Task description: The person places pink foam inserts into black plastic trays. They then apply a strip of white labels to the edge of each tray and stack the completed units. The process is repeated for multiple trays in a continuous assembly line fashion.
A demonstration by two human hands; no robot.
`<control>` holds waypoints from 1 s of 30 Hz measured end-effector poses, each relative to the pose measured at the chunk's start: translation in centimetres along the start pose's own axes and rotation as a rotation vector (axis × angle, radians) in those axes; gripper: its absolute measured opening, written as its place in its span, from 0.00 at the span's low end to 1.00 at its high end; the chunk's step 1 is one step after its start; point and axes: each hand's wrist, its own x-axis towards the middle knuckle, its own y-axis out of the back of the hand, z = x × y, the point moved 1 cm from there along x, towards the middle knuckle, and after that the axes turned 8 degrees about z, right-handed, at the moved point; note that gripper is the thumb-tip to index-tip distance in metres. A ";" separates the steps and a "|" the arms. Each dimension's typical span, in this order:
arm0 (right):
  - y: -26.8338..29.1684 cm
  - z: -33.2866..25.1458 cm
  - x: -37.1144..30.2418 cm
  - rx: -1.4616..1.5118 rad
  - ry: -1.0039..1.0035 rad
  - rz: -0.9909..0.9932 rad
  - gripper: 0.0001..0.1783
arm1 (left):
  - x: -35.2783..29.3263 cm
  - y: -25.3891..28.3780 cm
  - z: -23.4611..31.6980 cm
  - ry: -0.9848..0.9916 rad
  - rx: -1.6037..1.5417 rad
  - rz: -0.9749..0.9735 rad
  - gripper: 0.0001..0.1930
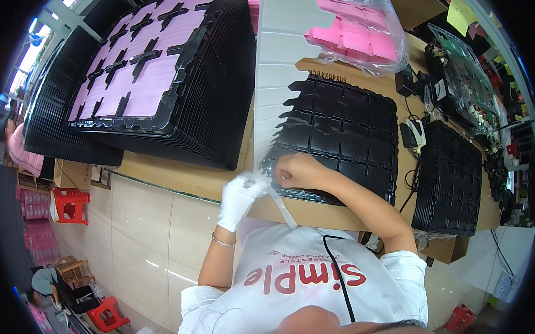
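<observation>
Fingers of both hands, left hand [241, 197] and right hand [300, 171], pinch white strip [281, 207], running diagonally.

Glossy black plastic tray [345, 134], matt cardboard [313, 213]

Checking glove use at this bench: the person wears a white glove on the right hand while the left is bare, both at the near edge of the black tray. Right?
Not quite. The head view shows the white glove on the left hand; the right hand is bare. Both are at the near edge of the black tray.

A gloved left hand [240, 198] and bare right hand [297, 171] gripped a white strip [281, 206] beside a black tray [345, 134] on the table [313, 214].
</observation>
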 end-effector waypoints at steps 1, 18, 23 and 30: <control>0.4 -0.1 -0.3 0.014 0.030 -0.062 0.05 | 0.0 0.0 -0.1 0.003 -0.004 0.002 0.11; 0.9 -1.9 -7.7 0.866 -0.591 0.457 0.06 | -0.7 -6.3 3.2 0.073 -0.438 -0.218 0.10; 1.8 -2.0 -9.7 0.574 -0.472 0.641 0.04 | -0.2 -8.9 4.5 -0.012 -0.217 -0.137 0.08; 2.9 -1.6 -10.1 -0.058 0.229 0.707 0.08 | 1.1 -9.6 2.6 -0.026 -0.204 -0.108 0.10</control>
